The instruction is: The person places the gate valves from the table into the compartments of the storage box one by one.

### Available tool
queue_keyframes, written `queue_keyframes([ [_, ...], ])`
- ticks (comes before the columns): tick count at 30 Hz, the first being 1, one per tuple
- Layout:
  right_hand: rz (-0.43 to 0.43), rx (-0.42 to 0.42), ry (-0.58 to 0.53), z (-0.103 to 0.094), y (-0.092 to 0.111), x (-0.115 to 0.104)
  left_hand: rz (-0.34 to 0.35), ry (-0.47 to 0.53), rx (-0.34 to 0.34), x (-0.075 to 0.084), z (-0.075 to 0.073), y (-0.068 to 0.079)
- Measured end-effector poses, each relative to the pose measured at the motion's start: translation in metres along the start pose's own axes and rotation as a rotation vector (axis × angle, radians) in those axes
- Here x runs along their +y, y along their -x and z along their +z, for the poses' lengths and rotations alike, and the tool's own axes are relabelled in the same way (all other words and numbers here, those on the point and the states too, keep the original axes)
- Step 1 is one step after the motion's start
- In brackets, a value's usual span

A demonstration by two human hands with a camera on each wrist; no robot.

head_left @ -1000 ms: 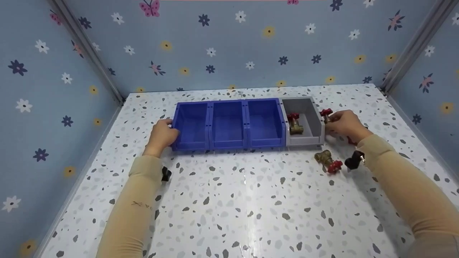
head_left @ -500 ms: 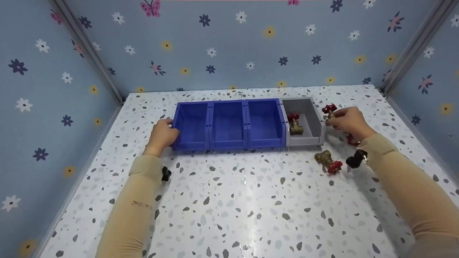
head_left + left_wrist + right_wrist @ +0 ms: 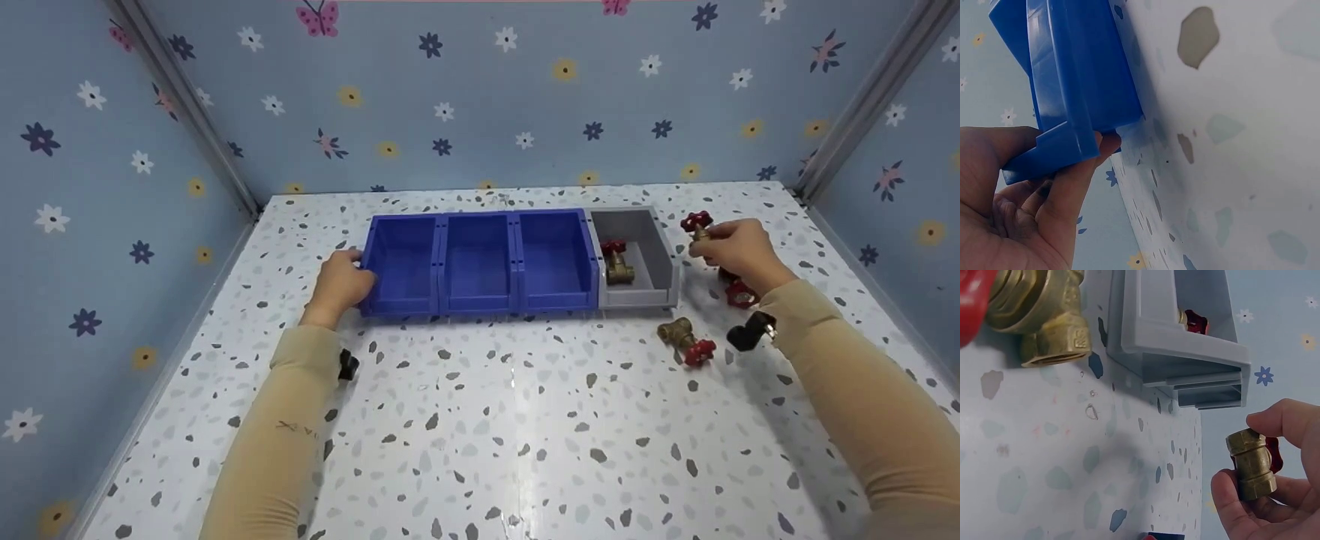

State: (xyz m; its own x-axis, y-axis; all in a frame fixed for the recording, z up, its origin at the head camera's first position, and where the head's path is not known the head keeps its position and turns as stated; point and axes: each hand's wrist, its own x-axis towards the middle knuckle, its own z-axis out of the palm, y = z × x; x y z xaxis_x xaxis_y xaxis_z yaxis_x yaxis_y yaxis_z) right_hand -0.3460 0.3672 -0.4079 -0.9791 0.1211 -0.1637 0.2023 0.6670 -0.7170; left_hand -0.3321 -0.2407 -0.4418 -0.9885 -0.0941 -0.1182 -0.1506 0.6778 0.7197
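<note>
My left hand (image 3: 337, 289) grips the outer side of the leftmost blue bin (image 3: 403, 306); in the left wrist view its thumb and fingers close round the bin's rim. Just right of the grey bin (image 3: 637, 298), my right hand (image 3: 744, 251) pinches a brass gate valve (image 3: 1252, 464) between thumb and fingers, its red handwheel (image 3: 697, 220) uppermost in the head view. Inside the grey bin lies another valve (image 3: 619, 270). A further valve (image 3: 677, 331) rests on the table in front of that bin. One more red handwheel (image 3: 741, 294) shows beside my right wrist, its body partly hidden.
Two more blue bins, a middle one (image 3: 480, 300) and a right one (image 3: 556, 300), join the row between the leftmost bin and the grey one. Patterned walls (image 3: 495, 90) close off the speckled table (image 3: 480, 420) at the back and sides.
My right hand has drawn the valve a little to the right and farther back, away from the grey bin's side. The left hand keeps its place on the blue bin.
</note>
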Motion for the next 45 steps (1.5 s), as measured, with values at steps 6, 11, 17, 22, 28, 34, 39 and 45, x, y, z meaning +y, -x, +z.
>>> queue_keyframes([
  [6,0.01,-0.01,-0.023,-0.003,0.004,-0.005,0.001,-0.009,-0.001,-0.002,0.002,-0.002],
  [11,-0.01,0.006,-0.043,-0.003,0.006,-0.006,-0.013,-0.008,-0.01,-0.002,0.002,-0.001],
  [17,-0.031,0.034,-0.071,-0.002,0.008,-0.007,0.0,-0.009,-0.012,-0.002,0.002,-0.001],
  [22,-0.048,0.056,-0.105,-0.002,0.01,-0.013,0.001,-0.009,-0.008,-0.001,0.002,0.0],
  [28,-0.058,0.082,-0.151,0.001,0.014,-0.019,-0.01,-0.015,-0.004,0.0,0.0,0.0],
  [34,-0.077,0.091,-0.168,0.003,0.018,-0.024,0.018,-0.023,0.01,0.0,-0.001,0.0],
  [39,-0.093,0.084,-0.18,0.004,0.024,-0.028,0.026,-0.023,0.007,-0.001,-0.001,-0.001],
  [45,-0.104,0.069,-0.194,0.007,0.032,-0.035,0.019,-0.014,-0.002,-0.001,-0.001,-0.003],
])
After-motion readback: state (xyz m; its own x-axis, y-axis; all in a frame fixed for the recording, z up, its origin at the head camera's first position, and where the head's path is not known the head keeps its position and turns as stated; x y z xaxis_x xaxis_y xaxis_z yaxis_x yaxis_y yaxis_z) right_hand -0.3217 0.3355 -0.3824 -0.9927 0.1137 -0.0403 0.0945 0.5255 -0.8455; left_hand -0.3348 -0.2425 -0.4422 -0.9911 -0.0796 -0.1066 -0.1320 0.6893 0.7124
